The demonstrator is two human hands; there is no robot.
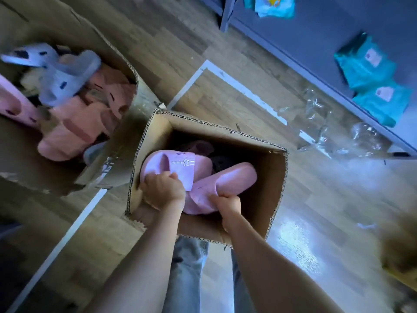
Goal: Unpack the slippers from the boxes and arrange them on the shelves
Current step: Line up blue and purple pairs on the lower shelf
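An open cardboard box [268,188] stands on the floor right below me, holding pink slippers and some dark ones deeper inside. My left hand [163,188] grips a pink slipper with a bear logo on its strap [173,164] at the box's left side. My right hand [225,205] grips a second pink slipper [232,177] lying across the middle of the box. A bigger open box [126,123] at the left is filled with several peach, grey-blue and pink slippers [72,129]. A grey shelf [316,37] runs along the upper right.
Teal packets [365,66] lie on the grey shelf, with more colourful packets [274,5] at the top. Crumpled clear plastic wrapping [320,114] lies on the wood floor beside the shelf. White tape lines [243,89] mark the floor. My jeans-clad legs [187,272] stand under the box.
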